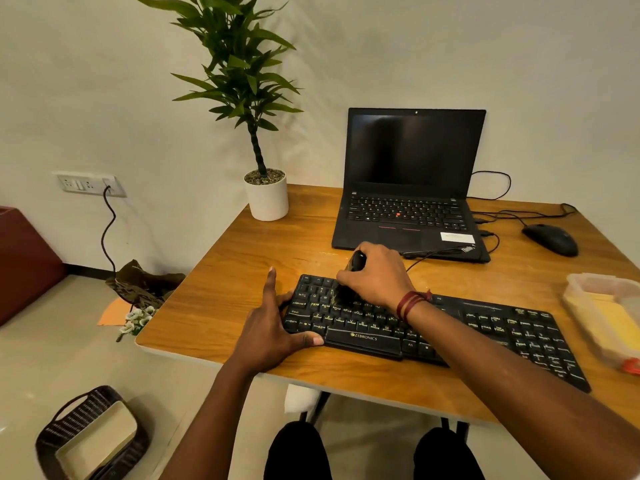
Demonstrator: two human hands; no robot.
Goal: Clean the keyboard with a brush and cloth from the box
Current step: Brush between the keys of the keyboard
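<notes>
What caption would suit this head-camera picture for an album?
The right hand works a brush on the keyboard while the left hand braces its end.

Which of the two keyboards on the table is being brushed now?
The separate keyboard nearest the person, not the laptop behind. The right hand holds the brush on its left keys; the left hand touches its left end.

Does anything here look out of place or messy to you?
On the floor left of the table, a small bunch of white flowers lies beside an orange sheet and a crumpled dark bag, like dropped things. The keyboard under the brush sits askew to the table edge.
</notes>
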